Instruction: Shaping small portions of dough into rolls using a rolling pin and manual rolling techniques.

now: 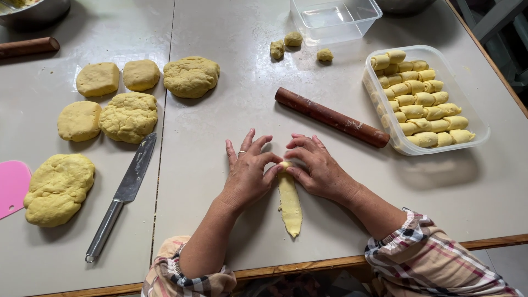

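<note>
Both hands are down on the pale grey worktop (231, 71), working one long thin strip of yellow dough (290, 206). The strip lies flat, running from the fingertips toward 6 o'clock and tapering to a point near the wooden edge. Its far end is curled up into a little roll, and that's exactly where the fingers meet. The left hand (247, 173) comes in from 9 o'clock, the right hand (319, 168) from 3 o'clock, and thumbs and forefingers pinch the rolled tip between them. The other fingers (250, 140) are loosely fanned and rest on the worktop. There's a ring on the left hand.

Around it:
- At 2 o'clock from the hands, a dark brown wooden rolling pin (331, 117) lies on a slant, well apart from the fingers.
- Just past it at 3 o'clock, a clear plastic rectangular tub (481, 129) packed with rows of finished yellow dough rolls (421, 99).
- At 12 o'clock, an empty clear plastic container (335, 19), with three small dough bits (293, 39) just beside it.
- At 9 to 10 o'clock, six rough lumps of yellow dough (129, 116) spread out, and a steel knife with a metal handle (124, 192) between them and the left hand.
- Far left edge: a pink plastic scraper (12, 186). Top left: a second wooden rolling pin (28, 46) and part of a metal bowl (33, 11).

Sleeves are plaid.
</note>
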